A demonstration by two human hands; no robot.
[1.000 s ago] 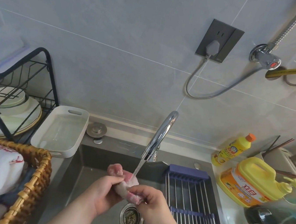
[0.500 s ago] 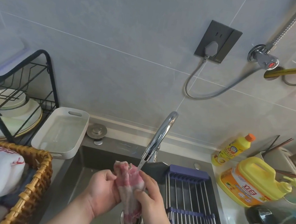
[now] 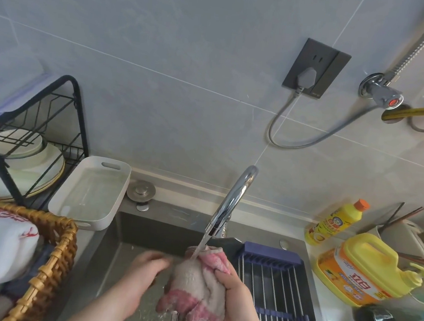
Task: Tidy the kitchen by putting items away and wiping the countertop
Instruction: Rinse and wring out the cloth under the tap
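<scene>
Cloth (image 3: 197, 289): pink-and-white, wet, above the sink (image 3: 107, 254) drain, under the faucet (image 3: 232, 201) stream.
Right hand (image 3: 238, 301): grips cloth's right side.
Left hand (image 3: 146, 268): blurred, just beside cloth, fingers loose, holding nothing.
Rack (image 3: 274, 255): across sink's right edge.

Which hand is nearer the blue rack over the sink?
Right. The right hand, gripping the cloth, is just beside the rack; the left hand is farther left, beyond the cloth.
</scene>
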